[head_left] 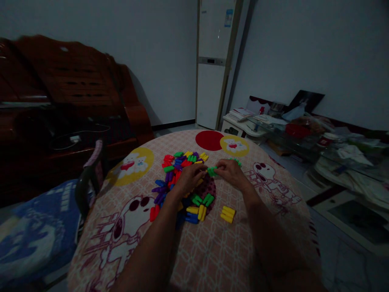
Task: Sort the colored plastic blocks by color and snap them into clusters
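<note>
hands (191,177) 2 | table (212,251) 1 | red circle (209,140) 1 | blocks (208,199) dozens, overlapping

My left hand (192,177) over heap of coloured plastic pieces (169,178), fingertips at green piece (212,171); my right hand (231,173) pinching its other side. More green (238,162) just beyond my right hand. Yellow piece (227,214) alone, nearer me, on patterned tablecloth (209,251). Wooden bench (73,85) off left.
</note>
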`<state>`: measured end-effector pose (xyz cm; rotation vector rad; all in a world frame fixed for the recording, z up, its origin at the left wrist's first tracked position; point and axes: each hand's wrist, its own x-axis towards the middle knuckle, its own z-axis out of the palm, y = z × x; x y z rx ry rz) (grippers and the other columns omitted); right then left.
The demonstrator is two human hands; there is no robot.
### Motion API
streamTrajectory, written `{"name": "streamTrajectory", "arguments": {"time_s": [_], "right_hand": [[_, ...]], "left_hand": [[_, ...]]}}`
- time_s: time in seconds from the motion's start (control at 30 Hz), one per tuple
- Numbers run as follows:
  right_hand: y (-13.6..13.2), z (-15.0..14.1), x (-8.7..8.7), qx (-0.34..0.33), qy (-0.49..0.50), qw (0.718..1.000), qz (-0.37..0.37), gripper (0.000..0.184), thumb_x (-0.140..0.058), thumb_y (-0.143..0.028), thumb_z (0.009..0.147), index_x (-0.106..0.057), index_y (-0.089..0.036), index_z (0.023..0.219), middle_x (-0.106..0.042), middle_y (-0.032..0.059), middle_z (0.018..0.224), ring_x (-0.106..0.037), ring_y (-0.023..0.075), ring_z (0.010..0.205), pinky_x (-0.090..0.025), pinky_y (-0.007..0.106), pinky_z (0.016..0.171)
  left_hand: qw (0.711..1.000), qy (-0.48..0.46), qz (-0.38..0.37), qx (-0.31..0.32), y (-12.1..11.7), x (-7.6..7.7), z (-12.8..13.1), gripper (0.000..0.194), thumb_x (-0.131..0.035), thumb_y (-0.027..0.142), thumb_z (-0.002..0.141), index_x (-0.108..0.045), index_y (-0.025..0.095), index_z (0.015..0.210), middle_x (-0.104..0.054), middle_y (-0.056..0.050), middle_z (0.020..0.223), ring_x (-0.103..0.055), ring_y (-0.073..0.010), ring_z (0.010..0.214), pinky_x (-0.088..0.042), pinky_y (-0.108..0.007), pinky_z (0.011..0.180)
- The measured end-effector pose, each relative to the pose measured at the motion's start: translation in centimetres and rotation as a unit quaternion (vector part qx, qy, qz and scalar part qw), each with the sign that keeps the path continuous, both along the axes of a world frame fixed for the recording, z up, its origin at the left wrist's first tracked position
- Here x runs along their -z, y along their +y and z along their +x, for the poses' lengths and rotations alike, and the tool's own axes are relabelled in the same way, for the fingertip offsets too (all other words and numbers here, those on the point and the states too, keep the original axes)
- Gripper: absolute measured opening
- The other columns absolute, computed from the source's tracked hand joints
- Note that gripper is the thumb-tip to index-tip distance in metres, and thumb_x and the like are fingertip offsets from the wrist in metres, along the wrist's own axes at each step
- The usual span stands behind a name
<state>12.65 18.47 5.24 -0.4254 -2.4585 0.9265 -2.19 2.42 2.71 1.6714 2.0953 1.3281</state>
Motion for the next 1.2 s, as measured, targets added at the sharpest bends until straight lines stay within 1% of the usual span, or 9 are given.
{"name": "streamTrajectory", "arguments": {"time_s": [0.13, 0.27, 0.37, 0.7, 0.83, 0.97, 1.03, 1.1, 1.2], "right_hand": [[4.0, 1.9, 0.0, 0.126, 0.079, 0.988, -0.044, 0.011, -0.066, -0.029, 0.072, -0.066, -0.018, 0.076, -0.062, -0.0016, 0.059, -0.058, 0.0146, 0.054, -0.043, 0.025, 0.054], [6.2, 2.9, 1.1, 0.218, 0.071, 0.973, -0.007, 0.011, -0.067, -0.028, 0.068, -0.066, -0.018, 0.072, -0.066, 0.0017, 0.061, -0.064, 0.0184, 0.060, -0.047, 0.027, 0.058], [6.1, 2.4, 2.4, 0.234, 0.030, 0.972, 0.020, 0.009, -0.068, -0.027, 0.069, -0.066, -0.019, 0.070, -0.068, 0.0025, 0.062, -0.067, 0.0195, 0.064, -0.048, 0.028, 0.061], [5.4, 0.8, 5.5, 0.239, -0.011, 0.971, 0.002, 0.009, -0.064, -0.029, 0.074, -0.063, -0.020, 0.072, -0.064, -0.0009, 0.058, -0.064, 0.0160, 0.061, -0.045, 0.024, 0.056], [5.3, 0.9, 4.9, 0.253, -0.012, 0.967, 0.026, 0.009, -0.066, -0.028, 0.072, -0.064, -0.019, 0.074, -0.065, 0.0001, 0.060, -0.065, 0.0176, 0.063, -0.047, 0.026, 0.061], [4.2, 0.9, 2.8, 0.256, 0.012, 0.963, 0.081, 0.015, -0.069, -0.032, 0.072, -0.069, -0.018, 0.079, -0.071, 0.0051, 0.070, -0.067, 0.0207, 0.071, -0.048, 0.030, 0.069], [3.4, 0.9, 1.7, 0.233, 0.020, 0.969, 0.085, 0.014, -0.068, -0.032, 0.073, -0.069, -0.018, 0.076, -0.072, 0.0060, 0.072, -0.067, 0.0208, 0.071, -0.048, 0.031, 0.070], [2.8, 0.9, 0.8, 0.209, 0.027, 0.974, 0.077, 0.013, -0.066, -0.031, 0.073, -0.069, -0.019, 0.072, -0.072, 0.0058, 0.071, -0.067, 0.0205, 0.070, -0.049, 0.031, 0.069], [2.8, 1.1, 0.0, 0.205, 0.049, 0.976, 0.058, 0.014, -0.065, -0.031, 0.074, -0.068, -0.018, 0.068, -0.071, 0.0061, 0.068, -0.068, 0.0213, 0.069, -0.049, 0.031, 0.067]], "left_hand": [[0.994, 0.000, -0.014, -0.109, -0.2, 1.0, -1.6, 0.025, -0.061, 0.024, 0.087, -0.074, 0.017, 0.107, -0.077, -0.010, 0.103, -0.071, -0.0241, 0.090, -0.054, -0.034, 0.081], [0.984, 0.000, -0.027, -0.176, -0.5, 2.0, -2.8, 0.025, -0.061, 0.022, 0.086, -0.075, 0.018, 0.106, -0.078, -0.009, 0.100, -0.072, -0.0249, 0.090, -0.054, -0.034, 0.081], [0.983, -0.007, -0.028, -0.183, -0.7, 2.3, -2.9, 0.026, -0.060, 0.023, 0.085, -0.075, 0.018, 0.106, -0.079, -0.009, 0.100, -0.072, -0.0246, 0.090, -0.055, -0.034, 0.083], [0.981, -0.023, -0.011, -0.192, -1.1, 2.3, -3.6, 0.026, -0.062, 0.022, 0.079, -0.077, 0.018, 0.100, -0.079, -0.008, 0.095, -0.072, -0.0243, 0.084, -0.055, -0.034, 0.078], [0.989, -0.040, -0.027, -0.136, -1.4, 1.3, -3.3, 0.017, -0.064, 0.019, 0.075, -0.078, 0.019, 0.086, -0.077, -0.005, 0.084, -0.070, -0.0218, 0.077, -0.053, -0.031, 0.073], [0.992, -0.084, -0.083, 0.042, -1.6, -0.8, -1.5, 0.012, -0.067, 0.025, 0.074, -0.078, 0.019, 0.075, -0.074, -0.002, 0.071, -0.066, -0.0182, 0.065, -0.047, -0.025, 0.062], [0.985, -0.076, -0.122, 0.100, -1.4, -1.8, 0.1, 0.009, -0.070, 0.024, 0.072, -0.078, 0.020, 0.074, -0.072, -0.001, 0.066, -0.064, -0.0171, 0.061, -0.045, -0.024, 0.058], [0.981, -0.022, -0.161, 0.107, -1.0, -2.2, 1.8, 0.008, -0.074, 0.021, 0.067, -0.078, 0.022, 0.074, -0.072, -0.002, 0.068, -0.065, -0.0184, 0.062, -0.045, -0.025, 0.060], [0.964, 0.089, -0.240, 0.076, -0.2, -1.9, 4.0, 0.013, -0.082, 0.017, 0.057, -0.075, 0.022, 0.067, -0.072, -0.005, 0.070, -0.068, -0.0245, 0.071, -0.045, -0.029, 0.063]]}}
